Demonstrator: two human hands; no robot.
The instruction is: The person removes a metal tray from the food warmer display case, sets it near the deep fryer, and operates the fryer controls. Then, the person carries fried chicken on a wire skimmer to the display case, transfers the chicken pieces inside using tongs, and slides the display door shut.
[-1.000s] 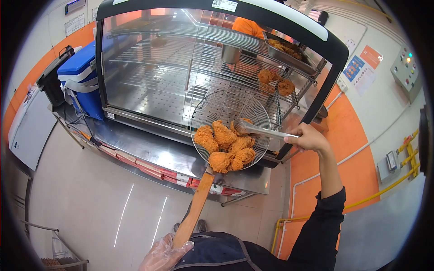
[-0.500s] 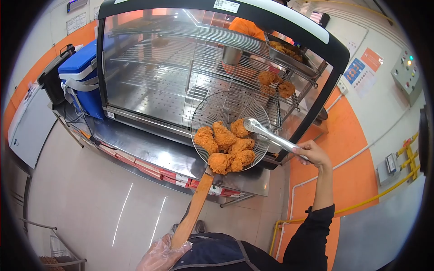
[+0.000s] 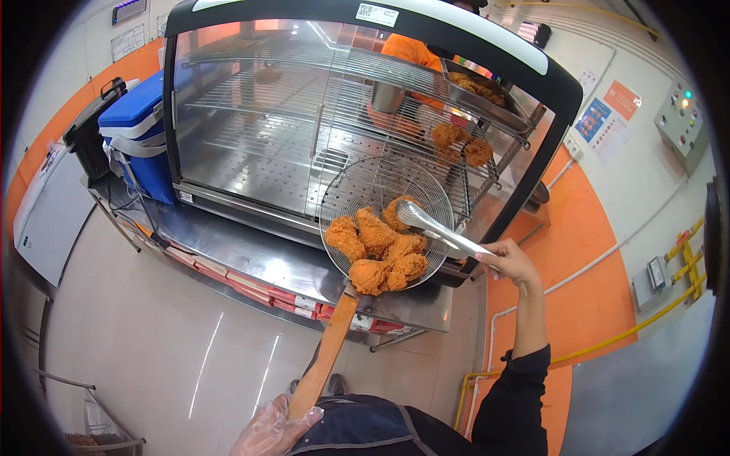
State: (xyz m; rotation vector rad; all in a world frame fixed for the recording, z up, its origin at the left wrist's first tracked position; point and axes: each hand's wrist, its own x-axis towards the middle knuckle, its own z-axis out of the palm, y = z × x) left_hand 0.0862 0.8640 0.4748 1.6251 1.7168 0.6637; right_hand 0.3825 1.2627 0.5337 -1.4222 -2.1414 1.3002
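Observation:
My left hand [image 3: 274, 427], in a clear plastic glove, is closed round the wooden handle [image 3: 327, 353] of a round wire strainer [image 3: 395, 178]. Several pieces of fried chicken [image 3: 375, 232] lie in the strainer's lower part. Bare, my right hand [image 3: 511, 262] grips metal tongs [image 3: 449, 234] from the right. The tongs' tip lies over the upper right chicken piece [image 3: 398, 213]; whether it pinches the piece cannot be made out. Behind the strainer stands a glass display cabinet [image 3: 243, 129] with wire racks.
Inside the cabinet are a metal tray [image 3: 487, 102] of fried food and a few chicken pieces [image 3: 464, 144] on a rack. A person in orange [image 3: 411, 49] is behind it. A blue cooler [image 3: 137, 152] stands left on the steel table [image 3: 266, 264]; yellow pipes [image 3: 608, 338] run at right.
The tongs first pulled back from the upper right chicken piece, then returned over it. My right hand is lower than a second ago. The strainer and my left hand have barely moved.

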